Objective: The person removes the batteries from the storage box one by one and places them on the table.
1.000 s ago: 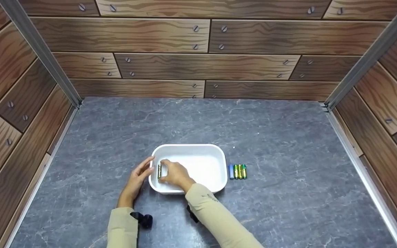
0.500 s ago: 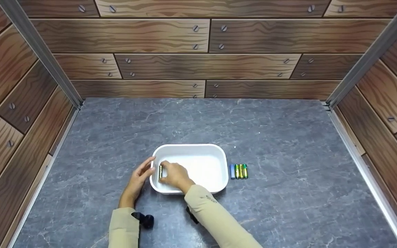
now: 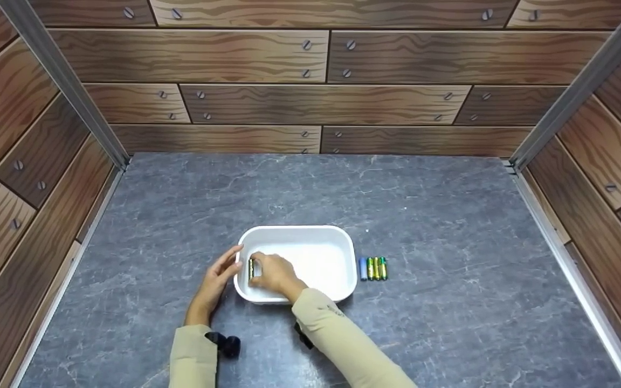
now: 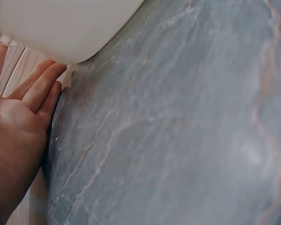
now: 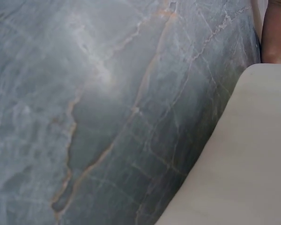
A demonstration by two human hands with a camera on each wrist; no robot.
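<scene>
A white rectangular container (image 3: 310, 264) with rounded corners stands on the table in the head view. Inside it, by the left wall, is a gold and dark battery (image 3: 251, 271). My right hand (image 3: 275, 274) reaches in and pinches that battery by its two ends, between thumb and finger. At the container's left rim, my left hand (image 3: 219, 272) rests its fairly straight fingers on the outside. The left wrist view has this hand (image 4: 18, 122) with its fingers against the white container wall (image 4: 65, 28). My right hand is out of sight in the right wrist view.
Several batteries (image 3: 373, 268), one blue and the others green and gold, lie side by side just right of the container. The grey marbled table (image 3: 450, 242) is enclosed by wood-patterned walls (image 3: 310, 102) with metal corner posts.
The head view has shifted very slightly. Both hands, the container and the batteries hold practically the same places.
</scene>
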